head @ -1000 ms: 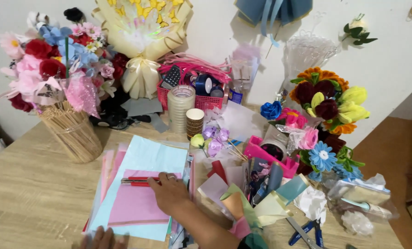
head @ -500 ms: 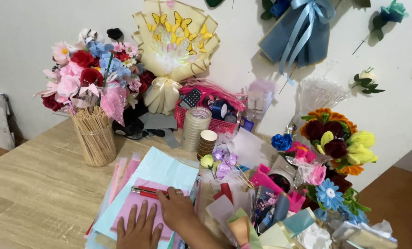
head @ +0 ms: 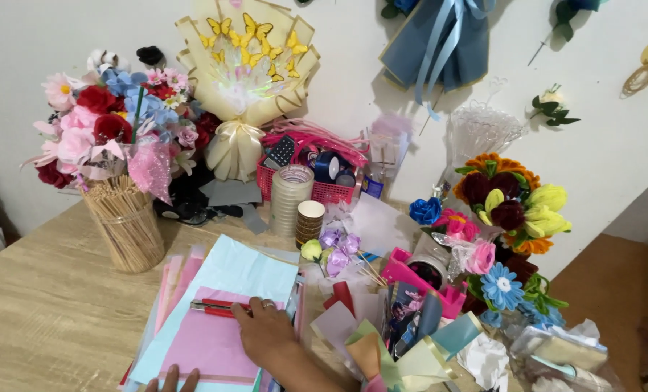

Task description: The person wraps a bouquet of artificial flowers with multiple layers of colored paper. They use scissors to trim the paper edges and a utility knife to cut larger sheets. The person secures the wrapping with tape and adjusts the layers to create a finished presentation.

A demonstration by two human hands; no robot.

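Left hand [head: 173, 380] is cut off by the lower frame edge; only a few fingertips show, resting on the pink sheet of paper [head: 211, 348], and whether that hand is spread or curled cannot be told. Right hand [head: 264, 332] is seen from the back, with the forearm running out of the bottom edge. Its fingers are loosely bent and lie flat, reaching onto the red-handled cutting tool [head: 219, 308]; they rest on the near end of the tool and hide it, and no firm grip around it is visible. A ring sits on one finger. The red-handled cutting tool lies flat across the top of the pink sheet of paper, which lies on a pale blue sheet of paper [head: 240, 270] atop a fanned stack whose lower sheets are mostly covered. The stack sits on the light wooden table [head: 41, 312]. Behind, a bundle of thin wooden sticks in a clear holder [head: 125, 229] stands left of the stack. A stack of clear tape rolls [head: 290, 197] and a brown-striped roll stack [head: 309, 221] stand beyond the paper, in front of a pink plastic basket [head: 324, 190] whose contents are hard to make out.
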